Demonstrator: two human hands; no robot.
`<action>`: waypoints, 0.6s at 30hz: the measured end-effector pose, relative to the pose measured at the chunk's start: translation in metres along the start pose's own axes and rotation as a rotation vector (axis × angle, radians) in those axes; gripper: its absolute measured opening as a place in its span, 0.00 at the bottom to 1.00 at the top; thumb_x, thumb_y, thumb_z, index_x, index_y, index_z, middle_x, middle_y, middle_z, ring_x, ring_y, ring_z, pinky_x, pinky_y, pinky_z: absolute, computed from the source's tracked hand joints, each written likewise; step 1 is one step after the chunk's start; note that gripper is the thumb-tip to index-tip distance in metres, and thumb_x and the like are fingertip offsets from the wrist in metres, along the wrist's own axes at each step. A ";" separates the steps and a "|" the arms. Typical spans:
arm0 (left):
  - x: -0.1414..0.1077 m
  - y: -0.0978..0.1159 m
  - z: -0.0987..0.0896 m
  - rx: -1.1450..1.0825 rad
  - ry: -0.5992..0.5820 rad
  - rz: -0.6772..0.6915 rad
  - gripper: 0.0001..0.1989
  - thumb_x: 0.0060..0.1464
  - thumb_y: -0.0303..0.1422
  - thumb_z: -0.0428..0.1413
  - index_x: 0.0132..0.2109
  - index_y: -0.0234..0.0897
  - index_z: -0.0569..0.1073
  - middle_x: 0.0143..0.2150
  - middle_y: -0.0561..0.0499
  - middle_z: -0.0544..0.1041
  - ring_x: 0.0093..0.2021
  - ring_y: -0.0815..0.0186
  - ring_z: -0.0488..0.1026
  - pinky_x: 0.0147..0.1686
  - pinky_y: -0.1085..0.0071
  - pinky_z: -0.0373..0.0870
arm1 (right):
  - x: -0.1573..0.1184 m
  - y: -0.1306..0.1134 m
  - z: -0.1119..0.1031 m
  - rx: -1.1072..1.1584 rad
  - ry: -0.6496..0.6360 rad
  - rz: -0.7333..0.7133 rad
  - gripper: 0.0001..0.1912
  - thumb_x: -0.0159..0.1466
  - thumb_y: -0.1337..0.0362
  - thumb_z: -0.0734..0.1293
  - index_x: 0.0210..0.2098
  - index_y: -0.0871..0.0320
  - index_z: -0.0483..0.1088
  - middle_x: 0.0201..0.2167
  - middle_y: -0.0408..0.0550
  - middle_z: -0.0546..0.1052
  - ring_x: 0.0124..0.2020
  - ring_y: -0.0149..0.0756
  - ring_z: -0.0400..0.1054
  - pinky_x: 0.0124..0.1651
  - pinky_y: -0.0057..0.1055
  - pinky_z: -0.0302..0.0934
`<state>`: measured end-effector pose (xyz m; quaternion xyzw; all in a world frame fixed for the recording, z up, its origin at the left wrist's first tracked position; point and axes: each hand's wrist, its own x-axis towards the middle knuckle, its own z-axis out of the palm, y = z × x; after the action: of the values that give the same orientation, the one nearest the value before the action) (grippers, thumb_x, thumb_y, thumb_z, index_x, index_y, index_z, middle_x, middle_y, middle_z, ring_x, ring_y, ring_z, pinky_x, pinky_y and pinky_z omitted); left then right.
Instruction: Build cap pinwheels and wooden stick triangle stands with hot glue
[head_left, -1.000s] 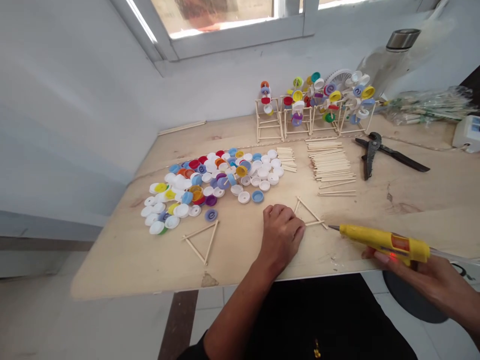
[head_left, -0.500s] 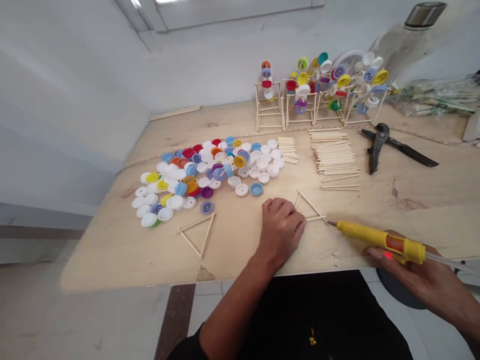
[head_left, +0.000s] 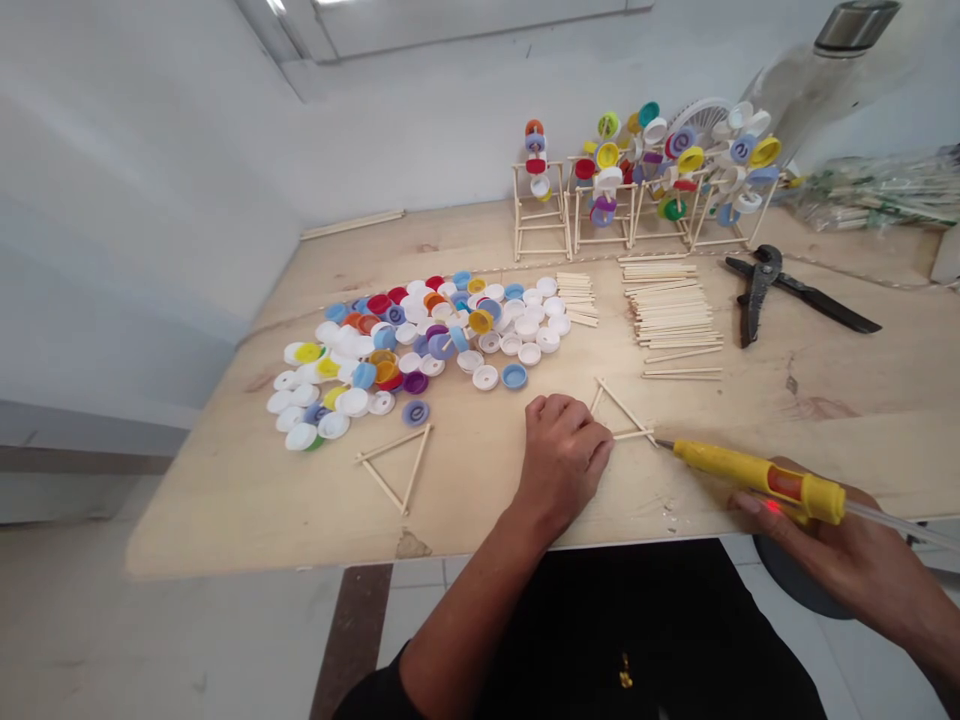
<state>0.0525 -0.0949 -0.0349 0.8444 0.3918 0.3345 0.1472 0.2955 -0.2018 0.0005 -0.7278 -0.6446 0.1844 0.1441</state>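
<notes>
Left hand [head_left: 564, 455]: curled over the left part of the stick triangle [head_left: 627, 412], fingertips hidden; cannot tell whether they pinch it.
Right hand [head_left: 847, 560]: wrapped around a yellow glue gun [head_left: 739, 466].
Stick triangle: flat on the desk [head_left: 487, 480], its right corner at the gun's nozzle; cannot tell if they touch.
Other triangle [head_left: 417, 470]: 3 sticks, left of the stick triangle.
Bottle caps [head_left: 439, 346]: multicoloured, spread beyond the stick triangle, leftward.
Loose sticks [head_left: 673, 315]: in 2 piles beyond the stick triangle.
</notes>
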 end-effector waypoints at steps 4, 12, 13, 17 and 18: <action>0.000 0.000 0.000 0.000 0.001 0.000 0.06 0.53 0.27 0.56 0.28 0.37 0.74 0.29 0.52 0.72 0.38 0.63 0.65 0.45 0.61 0.57 | -0.002 0.003 0.001 -0.004 -0.007 -0.011 0.20 0.61 0.46 0.58 0.33 0.53 0.73 0.30 0.45 0.77 0.30 0.41 0.73 0.24 0.29 0.64; 0.000 0.000 0.000 0.014 -0.011 -0.002 0.07 0.54 0.27 0.55 0.28 0.38 0.73 0.30 0.51 0.73 0.38 0.63 0.65 0.45 0.60 0.58 | -0.001 -0.001 0.001 -0.008 -0.011 0.017 0.20 0.60 0.46 0.58 0.33 0.52 0.74 0.28 0.44 0.77 0.28 0.40 0.73 0.24 0.30 0.65; 0.000 0.000 0.000 0.014 -0.009 -0.002 0.07 0.54 0.27 0.55 0.28 0.38 0.73 0.30 0.51 0.73 0.38 0.63 0.65 0.45 0.60 0.58 | -0.001 -0.001 0.001 -0.015 -0.011 0.018 0.20 0.60 0.45 0.58 0.33 0.52 0.74 0.28 0.44 0.77 0.28 0.41 0.73 0.24 0.30 0.65; 0.000 0.000 0.000 0.013 -0.013 0.000 0.07 0.54 0.27 0.55 0.29 0.38 0.73 0.30 0.52 0.73 0.38 0.63 0.65 0.46 0.60 0.57 | -0.001 0.001 0.003 -0.027 -0.013 0.010 0.21 0.61 0.46 0.57 0.34 0.52 0.74 0.30 0.45 0.77 0.30 0.40 0.73 0.26 0.29 0.65; 0.000 0.000 0.000 0.015 -0.019 -0.002 0.07 0.54 0.27 0.55 0.29 0.38 0.73 0.30 0.52 0.73 0.38 0.63 0.65 0.46 0.60 0.57 | -0.001 0.002 0.003 -0.025 -0.018 0.007 0.21 0.61 0.46 0.57 0.34 0.52 0.74 0.30 0.45 0.77 0.29 0.40 0.73 0.26 0.29 0.65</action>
<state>0.0521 -0.0951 -0.0351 0.8481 0.3936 0.3236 0.1450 0.2957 -0.2036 -0.0029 -0.7301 -0.6457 0.1831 0.1286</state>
